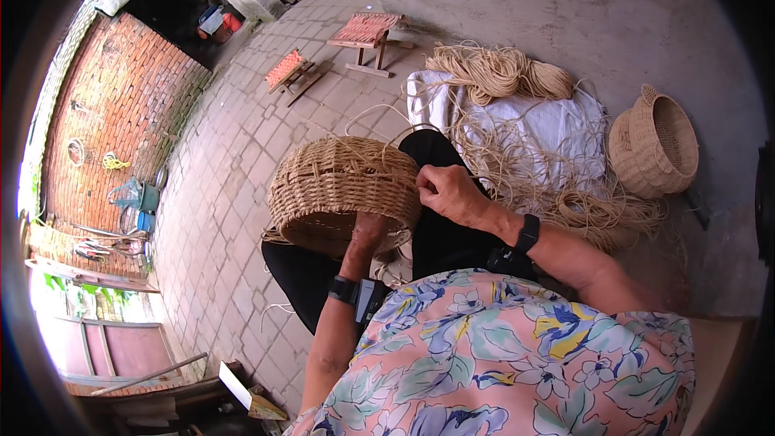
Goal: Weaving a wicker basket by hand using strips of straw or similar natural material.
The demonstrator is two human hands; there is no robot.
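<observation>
A round woven basket (343,186) of tan cord rests tilted across my lap, its opening turned toward me. My left hand (370,230) reaches into that opening, and its fingers are hidden inside. Against the basket's right side, my right hand (452,194) is closed, thumb and fingers pinched together. Whatever lies in the pinch is too small to make out. Loose strands stick out from the weave near the top and left of the basket.
To the right, coils of tan cord (504,71) lie on a white sack (537,125), with tangled strands spilling off it. Another woven basket (646,145) leans by the grey wall (597,16). Two low stools, one larger (367,30) and one smaller (284,69), stand ahead on the paving.
</observation>
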